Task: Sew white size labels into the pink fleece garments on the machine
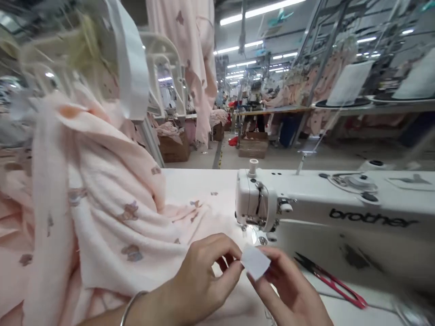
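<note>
Both my hands meet low in the middle of the view, in front of the white sewing machine (pixel 326 203). My left hand (pixel 200 276) pinches one edge of a small white label (pixel 255 261) with thumb and fingers closed. My right hand (pixel 292 290) grips the same label from the other side, fingers closed under it. A silver bangle sits on my left wrist. Pale pink fabric with small bear prints (pixel 112 217) lies heaped to the left, spreading under my hands toward the machine's needle (pixel 253 228).
Red-handled thread snips (pixel 331 280) lie on the table right of my hands. A white tape strip (pixel 131 59) hangs at the upper left. Pink garments hang behind, with cardboard boxes (pixel 253 145) on the aisle floor and further workstations beyond.
</note>
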{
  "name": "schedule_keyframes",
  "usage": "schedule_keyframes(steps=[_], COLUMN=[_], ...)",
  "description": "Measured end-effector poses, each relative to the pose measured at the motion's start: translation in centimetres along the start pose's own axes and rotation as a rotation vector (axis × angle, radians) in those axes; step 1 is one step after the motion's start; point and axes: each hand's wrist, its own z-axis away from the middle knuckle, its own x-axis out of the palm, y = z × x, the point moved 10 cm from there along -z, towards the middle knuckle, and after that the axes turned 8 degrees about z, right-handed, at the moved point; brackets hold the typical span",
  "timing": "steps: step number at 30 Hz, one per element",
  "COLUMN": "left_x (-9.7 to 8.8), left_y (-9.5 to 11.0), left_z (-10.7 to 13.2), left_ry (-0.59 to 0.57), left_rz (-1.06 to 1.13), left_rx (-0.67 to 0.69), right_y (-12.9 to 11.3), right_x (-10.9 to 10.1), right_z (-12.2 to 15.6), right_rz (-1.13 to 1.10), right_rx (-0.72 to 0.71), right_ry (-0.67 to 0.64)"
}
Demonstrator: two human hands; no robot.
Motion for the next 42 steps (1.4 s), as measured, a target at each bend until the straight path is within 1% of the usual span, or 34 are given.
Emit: schedule_keyframes(steps=[1,2,4,6,8,9,10,11,12,13,15,16,17,18,19,20,21,24,26,29,34,36,38,39,41,42], left_x=[0.2,0.2,0.3,1.0,2.0,2.3,2.4,2.3,2.1,1.9,1.3,1.1,1.0,0.9,0.9,1.0,1.0,1.0,0.8,0.8,1.9,2.0,1.6,1.0,-0.4,-0.9], left_y=[-0.5,-1.4,-3.7,-6.0,-7.3,-7.6,-7.8,-8.1,-8.4,-8.5,-8.7,-8.7,-8.7,-8.6,-8.4,-8.3,-8.1,-7.4,-7.0,-7.1,-8.0,-7.8,-7.0,-6.3,-4.8,-4.2], left_z=[0.5,0.8,1.3,2.2,3.1,3.3,3.3,3.2,3.0,2.8,2.5,2.5,2.4,2.4,2.5,2.5,2.5,2.4,2.2,2.0,2.1,2.1,1.7,1.2,-0.4,-1.3], left_ry=[-0.035,-0.071,-0.144,-0.224,-0.27,-0.271,-0.255,-0.224,-0.184,-0.144,-0.06,-0.026,-0.004,0.012,0.021,0.023,0.02,-0.017,-0.052,-0.093,-0.138,-0.16,-0.184,-0.183,-0.159,-0.147], left_rz=[-0.012,0.008,0.145,0.405,0.663,0.742,0.78,0.786,0.775,0.755,0.712,0.692,0.67,0.649,0.628,0.609,0.59,0.521,0.473,0.458,0.508,0.501,0.444,0.38,0.183,0.075], left_rx=[-0.017,-0.067,-0.25,-0.483,-0.662,-0.704,-0.717,-0.712,-0.698,-0.679,-0.634,-0.611,-0.59,-0.57,-0.554,-0.542,-0.533,-0.502,-0.493,-0.516,-0.563,-0.58,-0.575,-0.553,-0.471,-0.423], right_y=[-0.2,-0.6,-2.0,-4.1,-6.3,-6.9,-7.2,-7.0,-6.6,-5.7,-2.6,-0.7,1.0,2.1,2.7,2.9,2.9,2.8,2.7,2.6,2.5,2.6,2.7,3.0,3.7,3.8], right_x=[0.1,0.0,-0.4,-0.7,0.2,0.9,1.4,1.7,1.5,1.0,0.2,0.3,1.0,2.0,2.9,3.6,3.9,3.7,3.6,3.7,3.5,3.4,3.0,2.5,1.2,0.5], right_z=[-0.3,-0.5,-0.5,0.2,1.5,2.2,2.6,2.7,2.5,2.1,1.2,0.9,0.9,1.1,1.4,1.6,1.7,1.8,1.9,2.0,2.0,2.1,2.4,2.6,3.2,3.5], right_rz=[-0.007,0.013,0.129,0.34,0.576,0.664,0.716,0.73,0.704,0.639,0.393,0.224,0.045,-0.121,-0.252,-0.337,-0.378,-0.362,-0.332,-0.305,-0.243,-0.231,-0.208,-0.166,0.005,0.122], right_rx=[0.02,0.022,-0.071,-0.268,-0.514,-0.611,-0.666,-0.667,-0.613,-0.508,-0.207,-0.036,0.121,0.243,0.329,0.383,0.416,0.449,0.459,0.453,0.448,0.453,0.438,0.425,0.366,0.299], right_ry=[-0.005,0.004,0.063,0.154,0.212,0.218,0.212,0.213,0.221,0.229,0.197,0.141,0.066,-0.009,-0.066,-0.096,-0.099,-0.035,-0.022,-0.042,-0.07,-0.091,-0.104,-0.093,-0.025,0.017])
